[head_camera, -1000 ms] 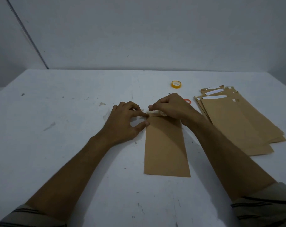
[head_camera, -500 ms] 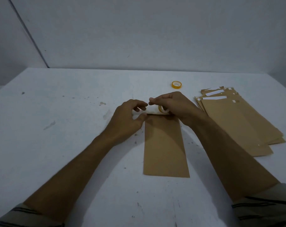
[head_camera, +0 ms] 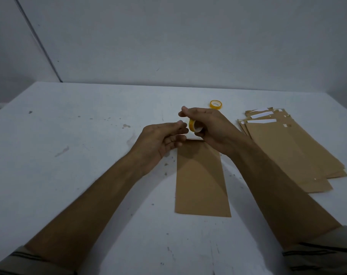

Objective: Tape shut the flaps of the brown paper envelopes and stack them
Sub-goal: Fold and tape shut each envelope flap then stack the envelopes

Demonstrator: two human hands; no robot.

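Yellow and small, the ring-shaped tape roll [head_camera: 194, 126] is gripped in the curled fingers of your right hand [head_camera: 214, 130], held over the far end of the single brown paper envelope [head_camera: 200, 181] lying flat on the white table [head_camera: 69, 175]. Your left hand [head_camera: 158, 141] has thumb and forefinger right at the roll; you cannot tell whether they pinch tape. To the right lies a fanned stack of brown envelopes [head_camera: 287, 153], and farther off a second yellow tape roll [head_camera: 215, 104].

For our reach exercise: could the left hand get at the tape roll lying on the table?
Likely yes, but not straight: the right hand, holding another roll, sits between the left hand and that tape roll.
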